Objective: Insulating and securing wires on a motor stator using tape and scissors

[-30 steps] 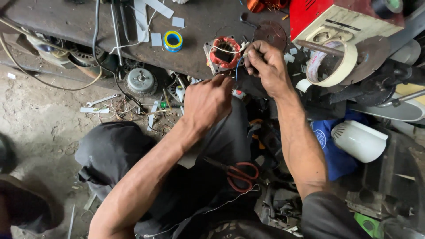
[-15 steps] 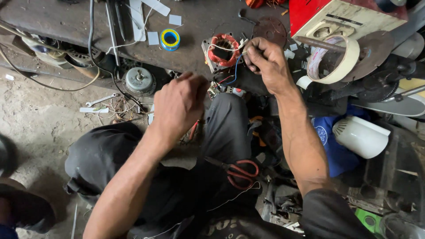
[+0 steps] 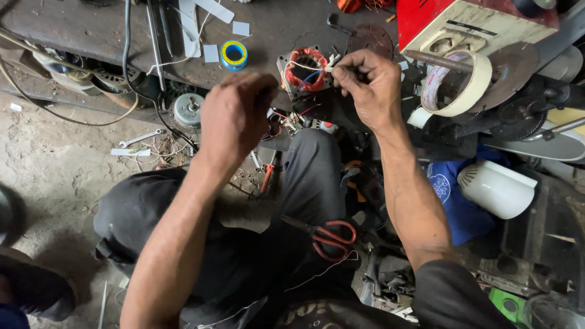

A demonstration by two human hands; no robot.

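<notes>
Dusty concrete floor (image 3: 55, 183) lay beneath a dark, scarred metal workbench (image 3: 73, 27) crowded with cables and parts. On it sat a small motor stator with red-taped copper windings (image 3: 304, 70). The right hand (image 3: 368, 85) pinched 1 thin white wire (image 3: 332, 61) at that stator. The left hand (image 3: 234, 116) hovered nearby, fingers curled downward; I could not tell their grip. Red-handled scissors (image 3: 329, 237) rested on the lap.
</notes>
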